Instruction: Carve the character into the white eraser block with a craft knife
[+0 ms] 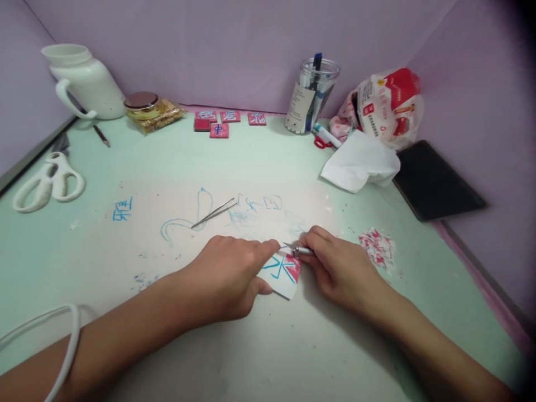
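My left hand (228, 276) is closed on a small white block (282, 273) with a blue drawn character and a red patch, pinning it to the pale green table (268, 346). Beside it, my right hand (341, 268) pinches a small metal craft knife (298, 249), whose blade tip touches the top edge of the block. Metal tweezers (213, 213) lie on the table just beyond my hands. A pile of red and white shavings (379, 248) sits to the right of my right hand.
White scissors (46, 181) lie far left, with a white jug (84, 84) and a gold-lidded jar (144, 106) behind. Several red carved tiles (228, 121) and a pen jar (312, 95) stand at the back. A tissue (360, 162), a snack bag (389, 106) and a black tablet (435, 181) lie right.
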Available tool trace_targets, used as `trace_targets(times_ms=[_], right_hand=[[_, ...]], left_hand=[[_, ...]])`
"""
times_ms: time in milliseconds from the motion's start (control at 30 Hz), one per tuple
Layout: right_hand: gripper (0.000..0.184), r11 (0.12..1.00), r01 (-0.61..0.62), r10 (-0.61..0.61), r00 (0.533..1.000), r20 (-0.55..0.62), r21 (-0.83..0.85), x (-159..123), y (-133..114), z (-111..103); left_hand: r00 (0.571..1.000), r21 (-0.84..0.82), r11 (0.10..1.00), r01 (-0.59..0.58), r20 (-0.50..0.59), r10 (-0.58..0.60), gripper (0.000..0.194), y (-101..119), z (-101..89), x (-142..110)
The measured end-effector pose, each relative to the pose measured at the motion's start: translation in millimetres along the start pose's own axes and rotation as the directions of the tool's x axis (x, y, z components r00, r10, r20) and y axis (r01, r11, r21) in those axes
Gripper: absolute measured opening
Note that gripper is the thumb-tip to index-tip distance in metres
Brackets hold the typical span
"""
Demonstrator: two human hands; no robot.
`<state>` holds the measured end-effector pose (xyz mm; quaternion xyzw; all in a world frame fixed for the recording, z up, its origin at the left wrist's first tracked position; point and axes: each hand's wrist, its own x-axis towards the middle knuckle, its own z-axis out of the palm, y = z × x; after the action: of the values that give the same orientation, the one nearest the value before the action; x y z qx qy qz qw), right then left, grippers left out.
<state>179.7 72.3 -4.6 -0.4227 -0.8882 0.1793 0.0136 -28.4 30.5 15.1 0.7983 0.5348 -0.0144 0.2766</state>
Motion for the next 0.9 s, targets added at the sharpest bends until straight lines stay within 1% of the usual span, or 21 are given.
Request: trace_targets(times_ms=[67, 167, 267, 333, 400, 467, 600, 700, 800, 900], right_hand=[[0.016, 1.0, -0.016, 0.017, 0.999, -0.047, 0.022, 0.6, 2.4, 2.1], [0.012, 0.996, -0.059, 0.072, 0.978, -0.197, 0.067, 1.0, 8.1, 3.6], [0.014, 0.983, -0.143, 0.176, 0.918, -0.356, 0.118, -2.0, 14.8, 0.9], [0.017, 0.965, -0.189, 0.248, 0.883, -0.399, 0.182, -6.0, 17.8, -1.9], [0.015, 0.942, -0.225, 0.309, 0.87, -0.385, 0.249, -10.3, 18.7, -3.7], [0.012, 0.93, -0.238, 0.331, 0.876, -0.351, 0.282, -13.7, 18.2, -3.2], [0.013, 0.94, -0.183, 0.285, 0.887, -0.363, 0.289, -15.4, 16.6, 2.7], [0.02, 0.945, -0.192, 0.285, 0.881, -0.378, 0.266, -15.0, 14.7, 3.3], [0.029, 0.954, -0.222, 0.277, 0.907, -0.316, 0.2, -16.6, 9.6, -3.0], [0.025, 0.956, -0.202, 0.249, 0.942, -0.224, 0.211, -19.7, 4.3, -10.6]], left_hand=[[1.0, -0.007, 1.0, 0.007, -0.002, -0.007, 0.045, -0.5, 0.6, -0.3], [1.0, -0.011, 1.0, 0.026, -0.005, -0.026, 0.049, -0.9, 1.6, -0.9], [0.998, -0.012, 0.998, 0.062, 0.007, -0.062, 0.05, 0.1, 0.8, -0.6], [0.996, -0.015, 0.996, 0.086, 0.026, -0.085, 0.05, 1.7, -1.3, 0.1], [0.994, -0.02, 0.995, 0.102, 0.047, -0.101, 0.049, 3.6, -4.5, 0.9], [0.992, -0.033, 0.993, 0.111, 0.07, -0.108, 0.048, 5.4, -8.0, 1.4], [0.988, -0.067, 0.99, 0.126, 0.102, -0.119, 0.05, 7.3, -12.4, 1.4], [0.986, -0.089, 0.986, 0.144, 0.1, -0.135, 0.05, 6.4, -10.8, 0.8], [0.987, -0.106, 0.983, 0.15, 0.075, -0.142, 0.045, 4.7, -7.2, 0.4], [0.987, -0.108, 0.982, 0.154, 0.06, -0.148, 0.046, 5.7, -7.9, 0.7]])
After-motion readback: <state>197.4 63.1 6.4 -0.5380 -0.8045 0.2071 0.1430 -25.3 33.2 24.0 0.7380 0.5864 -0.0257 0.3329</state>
